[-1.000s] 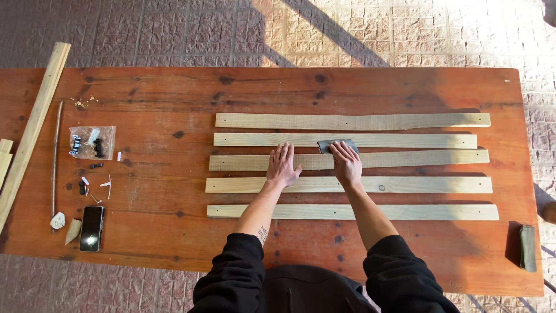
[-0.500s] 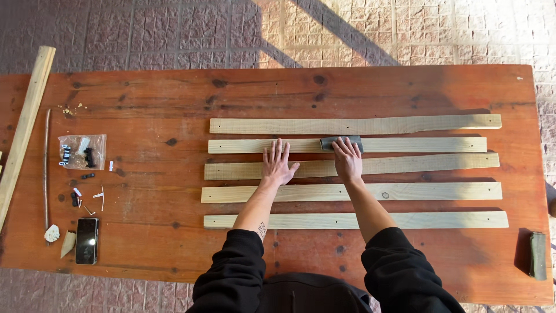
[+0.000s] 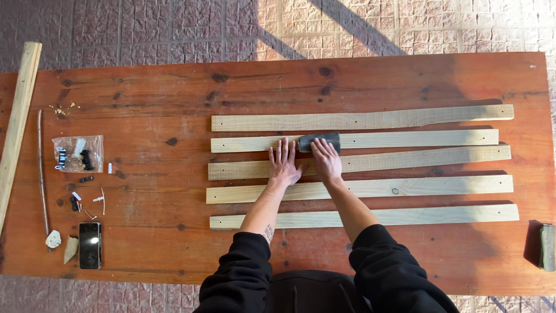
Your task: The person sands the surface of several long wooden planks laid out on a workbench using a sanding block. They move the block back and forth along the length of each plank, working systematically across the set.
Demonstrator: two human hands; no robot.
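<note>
Right hand (image 3: 326,161) pressing dark sanding pad (image 3: 319,141) flat onto second wooden slat (image 3: 405,139) on worktop (image 3: 145,93), grip loose, fingers laid over pad; left hand (image 3: 284,162) flat and spread, holding nothing. Slat judged light, stiff, splintery; best held mid-length. Clear bag (image 3: 77,153) containing small dark fittings

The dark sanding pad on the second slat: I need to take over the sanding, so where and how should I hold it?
Probably flat from above. The sanding pad lies flat on the second slat, so press a palm on its top and curl fingers over the far edge, as the right hand does. The left hand steadies the slats beside it.
</note>
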